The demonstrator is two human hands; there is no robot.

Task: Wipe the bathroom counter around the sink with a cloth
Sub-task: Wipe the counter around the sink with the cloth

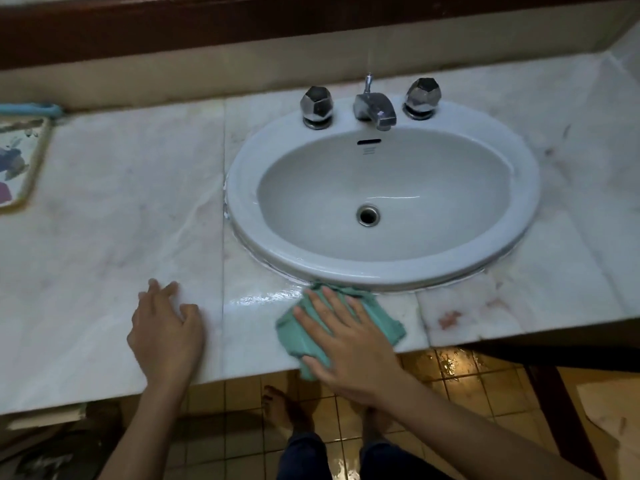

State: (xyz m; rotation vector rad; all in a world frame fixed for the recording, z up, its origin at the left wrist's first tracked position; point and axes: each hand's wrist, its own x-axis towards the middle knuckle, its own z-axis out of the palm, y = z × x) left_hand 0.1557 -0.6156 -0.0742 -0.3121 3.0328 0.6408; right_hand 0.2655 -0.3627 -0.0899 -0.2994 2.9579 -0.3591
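Where the marble counter runs off to the far left: a flat printed mat with a pale border, cut by the frame edge, a light blue strip just behind it by the wall. Further along, near the front edge: left hand, palm down on the bare stone, fingers loosely spread, holding nothing, well apart from the cloth. Just right of it, a seam in the marble, then a wet streak shining between the seam and the cloth. Next: green cloth, crumpled flat on the counter's front strip, its far edge touching the near rim of the sink, one corner hanging over the counter edge. On top: right hand, fingers spread wide and pressed flat onto the cloth, not pinching it. Behind, set into the counter: oval white basin, drain at the bottom, chrome spout between two faceted chrome knobs. Right of the sink: more marble with a reddish stain near the front. Below the edge: wet yellow floor tiles and bare feet.
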